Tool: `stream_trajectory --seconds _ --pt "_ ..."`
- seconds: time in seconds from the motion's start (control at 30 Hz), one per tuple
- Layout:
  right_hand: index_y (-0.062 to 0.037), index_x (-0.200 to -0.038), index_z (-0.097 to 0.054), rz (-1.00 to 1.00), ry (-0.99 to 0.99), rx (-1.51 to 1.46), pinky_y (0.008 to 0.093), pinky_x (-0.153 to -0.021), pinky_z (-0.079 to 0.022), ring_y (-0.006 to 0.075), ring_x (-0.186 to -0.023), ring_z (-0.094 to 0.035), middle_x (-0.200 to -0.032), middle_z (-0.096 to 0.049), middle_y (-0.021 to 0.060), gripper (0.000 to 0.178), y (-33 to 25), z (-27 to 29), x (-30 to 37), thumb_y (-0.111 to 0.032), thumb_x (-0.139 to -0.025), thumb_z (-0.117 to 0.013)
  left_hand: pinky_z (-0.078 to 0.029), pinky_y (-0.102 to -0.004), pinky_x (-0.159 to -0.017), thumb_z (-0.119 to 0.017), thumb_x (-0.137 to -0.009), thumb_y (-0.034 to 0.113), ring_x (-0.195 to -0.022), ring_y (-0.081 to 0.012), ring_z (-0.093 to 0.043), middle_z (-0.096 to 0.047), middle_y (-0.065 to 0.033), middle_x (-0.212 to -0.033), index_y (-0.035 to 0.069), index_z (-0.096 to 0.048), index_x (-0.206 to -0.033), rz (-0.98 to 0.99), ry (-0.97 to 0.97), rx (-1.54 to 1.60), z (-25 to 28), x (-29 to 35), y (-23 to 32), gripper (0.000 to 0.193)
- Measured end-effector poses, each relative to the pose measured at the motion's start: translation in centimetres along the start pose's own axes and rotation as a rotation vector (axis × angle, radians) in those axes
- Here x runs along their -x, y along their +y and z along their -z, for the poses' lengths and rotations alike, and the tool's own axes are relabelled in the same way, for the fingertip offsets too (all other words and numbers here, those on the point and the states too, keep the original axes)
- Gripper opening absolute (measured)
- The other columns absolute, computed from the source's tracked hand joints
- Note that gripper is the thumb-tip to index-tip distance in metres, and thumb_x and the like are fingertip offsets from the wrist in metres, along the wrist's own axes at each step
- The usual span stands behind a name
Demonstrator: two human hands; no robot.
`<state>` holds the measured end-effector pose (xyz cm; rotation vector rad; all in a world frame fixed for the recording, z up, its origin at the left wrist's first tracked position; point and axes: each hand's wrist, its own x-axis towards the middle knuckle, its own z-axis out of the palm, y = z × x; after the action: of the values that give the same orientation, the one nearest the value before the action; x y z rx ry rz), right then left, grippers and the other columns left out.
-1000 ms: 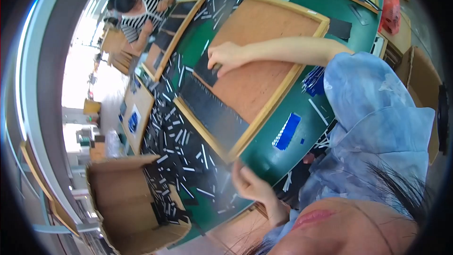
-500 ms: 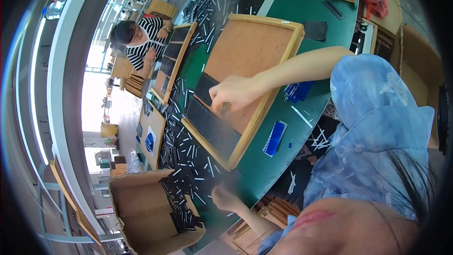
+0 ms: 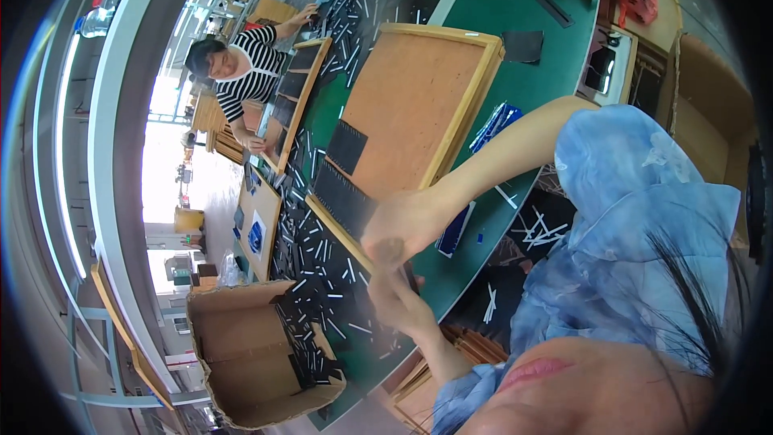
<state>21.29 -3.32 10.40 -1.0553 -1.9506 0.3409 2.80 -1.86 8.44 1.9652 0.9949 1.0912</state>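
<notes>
My right hand [image 3: 415,221] reaches over the lower corner of a wood-framed tray [image 3: 411,105]. Its fingers curl closed, but motion blur hides what is in them. Just below, my left hand [image 3: 396,298] comes up against it past the tray's corner, its fingers smeared and partly covered. A small dark edge shows beside the left hand; I cannot make out what it is. On the tray's brown board lie a black rectangular sheet [image 3: 346,147] and a second black sheet [image 3: 345,197] with small teeth along one edge. My right hand hides the latter's end.
Many black and white strips [image 3: 322,262] lie scattered over the green table [image 3: 555,52]. A cardboard box [image 3: 241,354] stands at lower left. Blue-and-white strip bundles [image 3: 495,125] lie beside the tray. Across the table, a co-worker in stripes [image 3: 250,72] handles another framed tray [image 3: 302,105].
My right hand has moved from the tray's black sheets down to its lower corner. My left hand has risen to meet it. The co-worker has spread their arms.
</notes>
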Motion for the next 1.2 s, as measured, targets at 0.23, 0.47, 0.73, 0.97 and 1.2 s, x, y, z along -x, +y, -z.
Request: stream_trajectory --seconds 0.23,0.47,0.73,0.97,1.2 --pt "-0.0078 -0.091 -0.06 -0.239 -0.027 -0.094 0.0393 -0.065 -0.045 0.0293 -0.078 -0.06 -0.084 -0.063 0.0089 0.032 0.2 0.5 2.4 -0.035 -0.076 -0.068 -0.044 -0.0199 -0.052 -0.054 -0.092 0.01 -0.064 -0.0113 -0.057 -0.062 -0.0094 -0.087 -0.006 -0.054 -0.11 0.264 -0.05 0.521 1.3 1.5 -2.0 0.024" --pt "-0.0097 -0.084 -0.052 0.413 0.345 0.626 0.0322 -0.066 -0.039 0.0198 -0.075 -0.051 -0.077 -0.051 0.0029 0.036 0.2 -2.0 1.5 -0.041 -0.073 -0.065 -0.045 -0.0193 -0.052 -0.05 -0.095 0.016 -0.065 -0.0108 -0.058 -0.063 -0.0071 -0.09 -0.004 -0.057 -0.109 0.288 -0.078 0.532 0.4 2.0 -0.3 0.026" --pt "-0.0119 -0.078 -0.055 0.575 0.183 0.556 0.0343 -0.061 -0.04 0.0239 -0.072 -0.054 -0.074 -0.052 0.0042 0.024 0.8 -1.5 2.8 -0.03 -0.069 -0.067 -0.046 -0.0217 -0.056 -0.051 -0.095 0.015 -0.067 -0.0128 -0.058 -0.064 -0.0104 -0.091 -0.006 -0.059 -0.104 0.404 -0.132 0.605 0.5 2.6 -1.9 0.025" --pt "-0.012 -0.072 -0.049 0.426 -0.062 0.394 0.0313 -0.06 -0.039 0.0206 -0.072 -0.051 -0.074 -0.047 0.0036 0.019 -0.2 -2.8 6.0 -0.026 -0.07 -0.061 -0.045 -0.0234 -0.056 -0.05 -0.094 0.015 -0.067 -0.0146 -0.057 -0.062 -0.0127 -0.097 -0.007 -0.058 -0.105 0.485 -0.039 0.603 1.4 1.8 -3.2 0.026" --pt "-0.0123 -0.069 -0.051 0.455 0.11 0.512 0.0336 -0.062 -0.039 0.0222 -0.072 -0.051 -0.074 -0.049 0.0052 0.022 -0.2 -2.6 3.8 -0.031 -0.069 -0.062 -0.046 -0.0227 -0.053 -0.05 -0.095 0.017 -0.064 -0.0128 -0.057 -0.062 -0.0094 -0.087 -0.006 -0.058 -0.106 0.487 -0.245 0.602 0.6 2.2 -3.7 0.027"
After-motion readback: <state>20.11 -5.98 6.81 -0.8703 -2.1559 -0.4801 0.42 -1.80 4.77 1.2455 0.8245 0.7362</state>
